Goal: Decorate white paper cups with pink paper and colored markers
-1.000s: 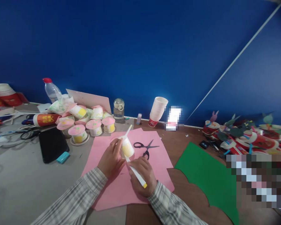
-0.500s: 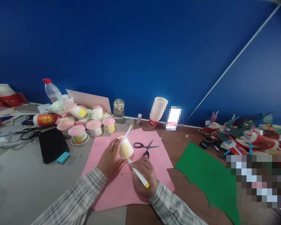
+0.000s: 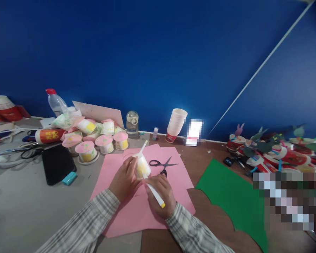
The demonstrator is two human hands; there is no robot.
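Your left hand [image 3: 124,179] is gripping a white cup [image 3: 143,166] with a yellow patch on its side, near the centre of the frame. Your right hand [image 3: 163,196] is closing around a white marker [image 3: 156,195] with a yellow end, whose tip is reaching the cup's lower part; contact is too small to tell. Both hands are working above pink paper [image 3: 137,218] in the lower middle. Open scissors [image 3: 165,164] are lying on that paper, just right of the cup. A green sheet [image 3: 229,196] is lying at lower right. Pink-topped cups [image 3: 104,144] are crowding the left of centre, and a black phone [image 3: 58,165] is resting on the table [image 3: 23,207] below them.
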